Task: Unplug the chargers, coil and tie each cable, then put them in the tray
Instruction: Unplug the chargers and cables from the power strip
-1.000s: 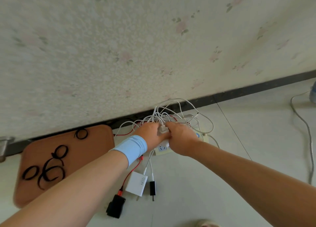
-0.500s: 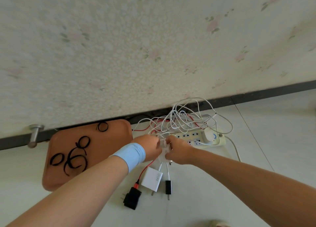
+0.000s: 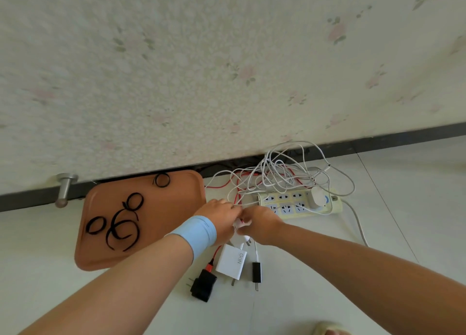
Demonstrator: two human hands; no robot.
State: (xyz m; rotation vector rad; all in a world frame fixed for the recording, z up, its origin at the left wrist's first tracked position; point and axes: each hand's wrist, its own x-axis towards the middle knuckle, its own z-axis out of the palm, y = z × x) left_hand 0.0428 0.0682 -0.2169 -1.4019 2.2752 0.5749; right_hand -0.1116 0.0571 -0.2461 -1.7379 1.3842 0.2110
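Tray (image 3: 174, 208) on pale, seemingly tiled floor (image 3: 403, 208) against floral wall (image 3: 201, 82)

Smooth matt terracotta plastic tray (image 3: 176, 208), glossy white plastic GaN charger block (image 3: 231, 262), dull black plastic charger (image 3: 203, 285), cream plastic power strip (image 3: 297, 203), brushed metal door stop (image 3: 64, 189), rough-textured wallpaper (image 3: 201, 69), smooth pale floor tiles (image 3: 378, 233), light-blue cloth band (image 3: 195, 232) on your left wrist.

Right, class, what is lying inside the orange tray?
Several black loop ties lie scattered in the tray; nothing else shows in it. The left forearm covers its near right corner, so that part cannot be checked.
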